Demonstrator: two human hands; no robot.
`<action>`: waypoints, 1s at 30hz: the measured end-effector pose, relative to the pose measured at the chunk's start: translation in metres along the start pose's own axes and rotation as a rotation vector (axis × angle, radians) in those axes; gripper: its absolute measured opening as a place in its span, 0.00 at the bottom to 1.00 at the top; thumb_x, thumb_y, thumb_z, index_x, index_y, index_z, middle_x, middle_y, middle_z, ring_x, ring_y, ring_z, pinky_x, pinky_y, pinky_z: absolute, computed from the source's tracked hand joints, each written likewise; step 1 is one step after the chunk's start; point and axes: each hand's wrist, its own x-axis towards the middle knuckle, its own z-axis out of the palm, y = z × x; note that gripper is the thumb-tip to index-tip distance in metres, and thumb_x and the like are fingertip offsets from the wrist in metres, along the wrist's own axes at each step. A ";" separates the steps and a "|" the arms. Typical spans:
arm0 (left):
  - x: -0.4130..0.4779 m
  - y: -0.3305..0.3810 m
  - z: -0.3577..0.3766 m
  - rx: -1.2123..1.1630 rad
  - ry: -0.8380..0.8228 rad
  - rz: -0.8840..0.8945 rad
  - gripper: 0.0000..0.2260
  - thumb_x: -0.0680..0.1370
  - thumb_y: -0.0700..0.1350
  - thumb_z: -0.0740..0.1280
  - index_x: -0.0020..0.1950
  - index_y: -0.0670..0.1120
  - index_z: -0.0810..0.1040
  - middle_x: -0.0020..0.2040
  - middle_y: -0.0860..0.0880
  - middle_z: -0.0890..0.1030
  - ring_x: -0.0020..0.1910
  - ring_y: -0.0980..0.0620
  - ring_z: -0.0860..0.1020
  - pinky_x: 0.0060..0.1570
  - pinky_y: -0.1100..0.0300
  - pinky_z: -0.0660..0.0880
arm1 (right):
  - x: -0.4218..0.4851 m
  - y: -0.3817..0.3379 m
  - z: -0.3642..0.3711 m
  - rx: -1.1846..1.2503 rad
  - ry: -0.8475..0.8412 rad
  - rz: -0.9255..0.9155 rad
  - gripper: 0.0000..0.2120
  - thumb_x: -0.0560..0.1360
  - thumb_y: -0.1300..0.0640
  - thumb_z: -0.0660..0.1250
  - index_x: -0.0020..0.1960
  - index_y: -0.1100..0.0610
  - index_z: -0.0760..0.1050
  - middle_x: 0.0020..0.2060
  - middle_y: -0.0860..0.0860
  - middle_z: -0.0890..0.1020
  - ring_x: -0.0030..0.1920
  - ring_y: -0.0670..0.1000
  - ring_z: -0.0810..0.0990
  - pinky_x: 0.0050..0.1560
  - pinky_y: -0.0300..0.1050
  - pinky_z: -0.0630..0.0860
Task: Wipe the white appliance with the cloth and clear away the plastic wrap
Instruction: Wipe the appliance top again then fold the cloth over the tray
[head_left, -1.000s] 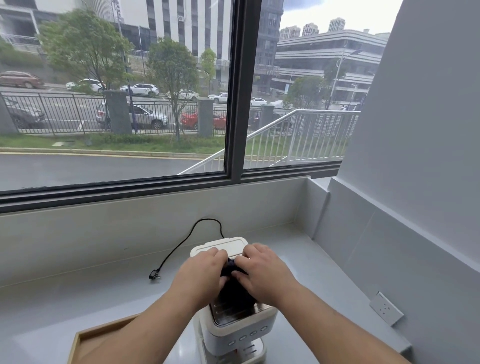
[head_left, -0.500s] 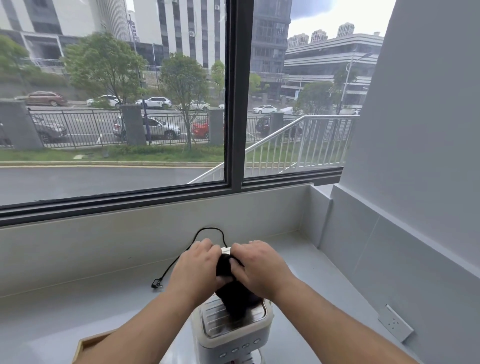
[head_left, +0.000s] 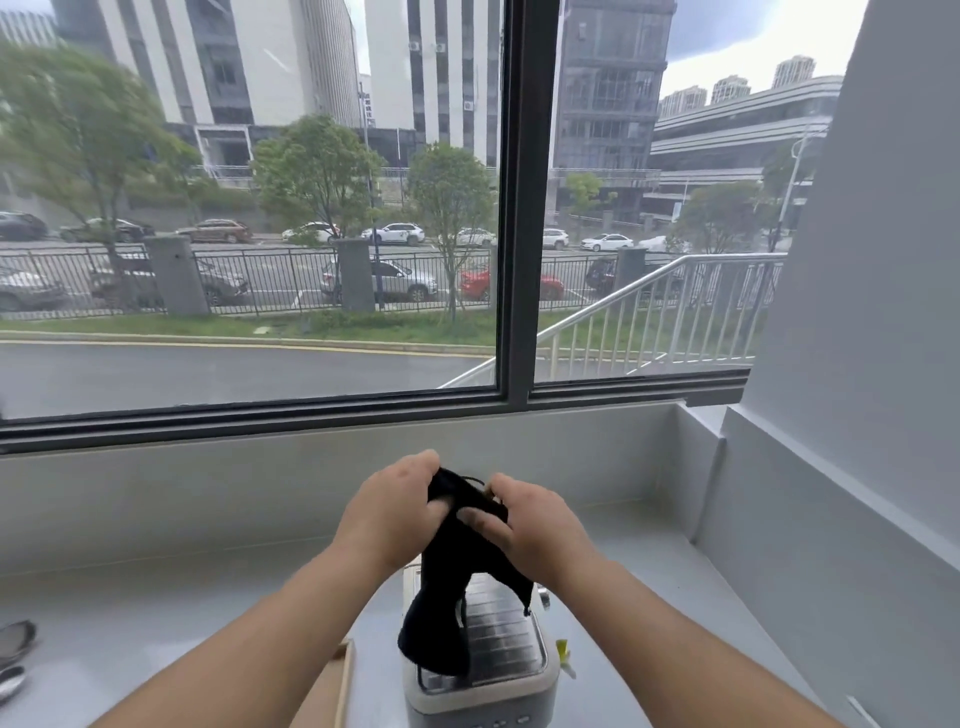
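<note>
Grey surface under a wide window, closed in by a low ledge behind and a pale wall on the right. Held up above it, a black cloth, bunched at the top and hanging limp in two drooping ends, lower folds draping onto the ridged metal top of the white appliance. Clamped on the cloth's upper edge from both sides: left hand with fingers curled and pinched into the fabric, right hand likewise, thumb pressed on the front. Appliance boxy, rounded at the corners, a row of small buttons along its near face, partly cut off by the bottom of the view.

Just left of the appliance, the corner of a wooden tray. Just right of it, a small yellow-green and white scrap, too blurred to identify. At the far left edge, two shiny rounded objects, only partly in view.

Forearms crossing over much of the near surface. Open bare stretch on the right between appliance and wall, and a broad stretch on the left towards the ledge.
</note>
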 end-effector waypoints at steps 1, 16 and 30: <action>0.000 0.000 -0.005 0.013 0.020 -0.003 0.13 0.76 0.48 0.67 0.39 0.51 0.62 0.36 0.53 0.75 0.39 0.45 0.75 0.37 0.51 0.71 | 0.002 -0.001 0.000 0.010 -0.029 0.000 0.19 0.77 0.34 0.64 0.45 0.49 0.70 0.37 0.46 0.78 0.40 0.53 0.76 0.39 0.51 0.70; -0.029 -0.029 -0.043 -0.421 0.263 -0.330 0.10 0.76 0.54 0.70 0.40 0.52 0.74 0.36 0.48 0.81 0.35 0.46 0.79 0.37 0.45 0.77 | 0.029 -0.023 0.043 0.940 -0.185 0.300 0.29 0.66 0.35 0.76 0.53 0.57 0.78 0.39 0.48 0.84 0.36 0.45 0.81 0.35 0.40 0.76; -0.069 -0.083 -0.104 -0.697 0.391 -0.652 0.26 0.68 0.67 0.74 0.38 0.46 0.69 0.33 0.49 0.69 0.36 0.48 0.68 0.38 0.53 0.64 | 0.041 -0.112 0.077 1.147 -0.398 0.405 0.35 0.70 0.27 0.68 0.60 0.55 0.84 0.50 0.55 0.88 0.53 0.58 0.82 0.63 0.58 0.78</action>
